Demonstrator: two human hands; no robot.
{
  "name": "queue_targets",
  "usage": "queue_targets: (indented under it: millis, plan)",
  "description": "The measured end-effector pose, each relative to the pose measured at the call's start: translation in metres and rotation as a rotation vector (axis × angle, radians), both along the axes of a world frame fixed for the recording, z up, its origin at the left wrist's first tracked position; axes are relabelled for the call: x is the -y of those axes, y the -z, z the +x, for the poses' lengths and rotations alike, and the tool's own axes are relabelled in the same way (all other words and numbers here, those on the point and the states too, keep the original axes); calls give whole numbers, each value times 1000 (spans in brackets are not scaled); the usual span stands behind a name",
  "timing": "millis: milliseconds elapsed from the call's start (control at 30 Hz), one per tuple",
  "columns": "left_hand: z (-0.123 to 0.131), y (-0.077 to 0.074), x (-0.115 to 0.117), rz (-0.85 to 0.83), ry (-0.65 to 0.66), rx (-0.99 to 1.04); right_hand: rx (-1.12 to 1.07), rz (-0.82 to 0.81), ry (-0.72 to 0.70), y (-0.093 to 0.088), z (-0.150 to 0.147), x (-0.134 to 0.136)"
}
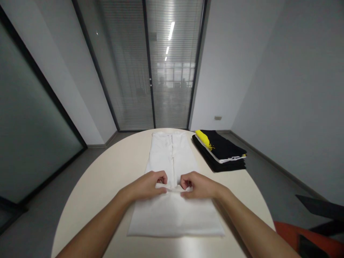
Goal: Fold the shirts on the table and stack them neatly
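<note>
A white shirt lies on the table in front of me, with its long sides folded in so that their edges meet along a middle line in the far part. My left hand pinches a raised crosswise ridge of the cloth just left of that line. On the other side, my right hand grips the same ridge, fingers curled and thumb towards me. A small gap separates the two hands. Nearer to me the cloth lies flat and wider, ending in a straight edge.
A stack of folded dark clothes, with yellow and white showing, lies at the right of the round pale table. An orange-red chair with black parts stands at the lower right. Beyond the table are glass panels with blinds.
</note>
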State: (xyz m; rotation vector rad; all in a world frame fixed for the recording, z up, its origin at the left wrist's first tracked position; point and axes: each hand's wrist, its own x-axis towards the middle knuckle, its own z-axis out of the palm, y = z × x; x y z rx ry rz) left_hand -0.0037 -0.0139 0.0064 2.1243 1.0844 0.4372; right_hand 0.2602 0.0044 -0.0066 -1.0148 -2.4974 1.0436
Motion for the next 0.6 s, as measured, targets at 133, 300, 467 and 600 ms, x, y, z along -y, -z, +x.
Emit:
queue_targets:
  millis: [133,300,467,600]
  plan:
    - [1,-3,1,-42,116,169,-136,-35,18,-2,2,1]
    - [2,4,-1,34,55,91,-53,1,2,2,2,-1]
    - [6,14,-8,288,-99,26,-63,203,142,1,-2,-1]
    - [4,23,-16,399,-170,-96,-22,285,258,2,-4,-3]
